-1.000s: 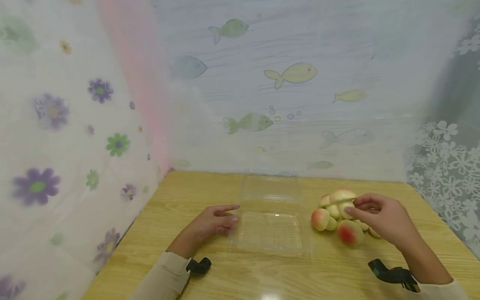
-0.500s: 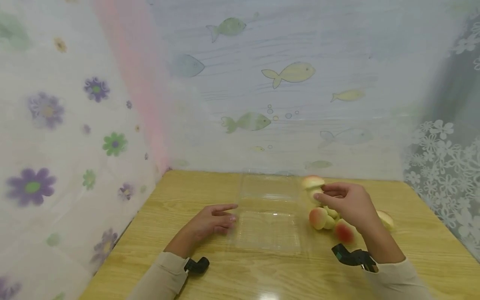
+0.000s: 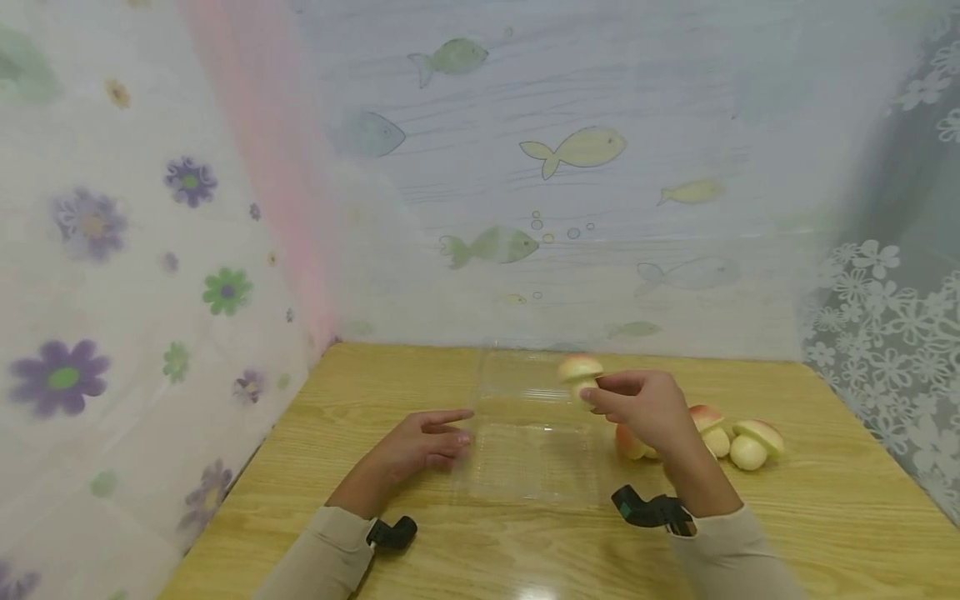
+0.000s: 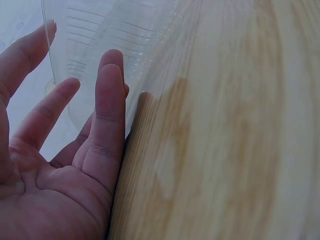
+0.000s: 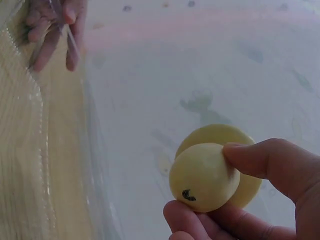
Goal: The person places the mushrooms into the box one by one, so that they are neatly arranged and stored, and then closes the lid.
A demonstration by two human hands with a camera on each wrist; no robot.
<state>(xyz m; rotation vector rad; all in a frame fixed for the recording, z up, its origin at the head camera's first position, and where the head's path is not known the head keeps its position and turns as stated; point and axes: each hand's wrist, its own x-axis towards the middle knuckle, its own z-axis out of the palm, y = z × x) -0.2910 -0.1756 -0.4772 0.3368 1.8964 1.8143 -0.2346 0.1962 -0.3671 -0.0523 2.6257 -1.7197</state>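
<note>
Your right hand (image 3: 648, 408) swings leftward from the right of the frame to just right of centre, lifting the pinched toy mushroom (image 3: 581, 368) off the pile and bringing it before the clear container's (image 3: 525, 467) right side. Your right sleeve (image 3: 727, 550) leaves the lower right corner, and the rightmost mushroom (image 3: 756, 442), mostly covered a second ago, shows fully.

At four o'clock in the head view, your right hand (image 3: 643, 410) hides part of a mushroom (image 3: 628, 443); the right wrist view crops your left hand (image 5: 46, 22) (at ten o'clock).
</note>
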